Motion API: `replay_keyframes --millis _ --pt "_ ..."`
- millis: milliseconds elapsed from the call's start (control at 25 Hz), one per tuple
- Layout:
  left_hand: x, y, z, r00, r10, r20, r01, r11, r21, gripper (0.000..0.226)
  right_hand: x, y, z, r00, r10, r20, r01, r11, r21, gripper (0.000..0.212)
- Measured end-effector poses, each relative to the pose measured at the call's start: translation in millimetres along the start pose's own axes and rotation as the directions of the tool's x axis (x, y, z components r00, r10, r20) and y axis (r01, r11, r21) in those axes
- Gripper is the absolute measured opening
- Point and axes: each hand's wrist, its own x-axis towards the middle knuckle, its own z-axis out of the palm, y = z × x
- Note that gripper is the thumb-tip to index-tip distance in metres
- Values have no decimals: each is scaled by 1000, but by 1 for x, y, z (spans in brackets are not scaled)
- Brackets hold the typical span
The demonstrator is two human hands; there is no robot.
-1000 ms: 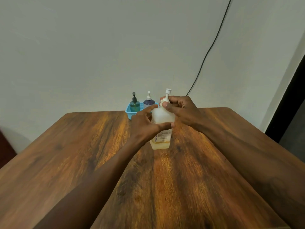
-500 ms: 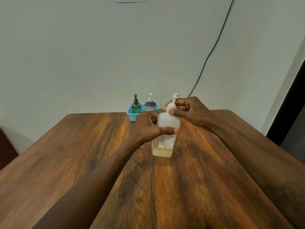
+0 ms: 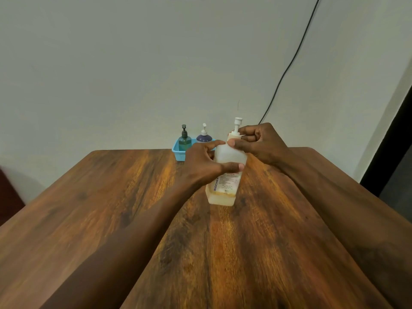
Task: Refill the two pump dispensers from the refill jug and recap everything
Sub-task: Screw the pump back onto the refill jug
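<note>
Grip on bottle (image 3: 226, 175), now nearer.

Changes against the two earlier pictures:

- White jug (image 3: 227, 172): leans further, its top tipped toward the right hand (image 3: 260, 144) and its base swung toward the left forearm. It looks to be resting on one bottom edge, though blur there leaves this unsure.
- Pump head (image 3: 237, 126): first close above the right hand's fingers, now standing clear above them on more exposed stem.
- Right hand: grip has shifted on the collar at the jug's neck; thumb now below the collar, forefinger curled over it.
- Left hand (image 3: 207, 163): thumb now lies flatter across the jug's front face, just above the label (image 3: 227, 184).
</note>
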Motion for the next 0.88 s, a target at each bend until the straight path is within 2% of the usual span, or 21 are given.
replay_keyframes --millis 120,240,320,360,400,480,560,600,680,800,880 --pt "-6 0 8 987 43 -156 -31 996 79 78 0 -7 16 957 -45 -286 -24 972 -235 46" --pt "-10 1 16 978 61 -201 -46 996 78 79 1 -13 28 916 -70 -395 -65 946 -319 50" --pt "-8 3 15 974 62 -219 -43 995 92 77 4 -16 26 940 -4 -341 -122 930 -347 56" --pt "-6 3 13 974 61 -217 -45 996 80 75 5 -15 24 963 34 -268 -123 939 -323 58" --pt "-4 2 9 977 63 -203 -52 997 57 71 6 -16 20 985 71 -158 -107 967 -230 64" --pt "-1 1 0 983 75 -166 -72 997 24 69 6 -17 12 993 104 56 -110 987 116 73" --pt "0 2 -6 986 81 -149 -78 997 23 69 8 -16 6 984 62 169 -117 933 341 53" --pt "0 2 -8 986 83 -145 -80 996 29 69 9 -16 5 985 31 170 -88 936 340 42" --pt "-1 3 -10 983 100 -152 -94 994 47 69 9 -12 8 997 -1 75 -18 967 253 36" --pt "-3 3 -9 974 127 -187 -113 990 84 71 8 -13 18 985 40 -167 -20 992 124 50" --pt "-3 4 -6 973 138 -186 -120 987 105 73 9 -15 25 966 47 -253 -51 999 -11 59"
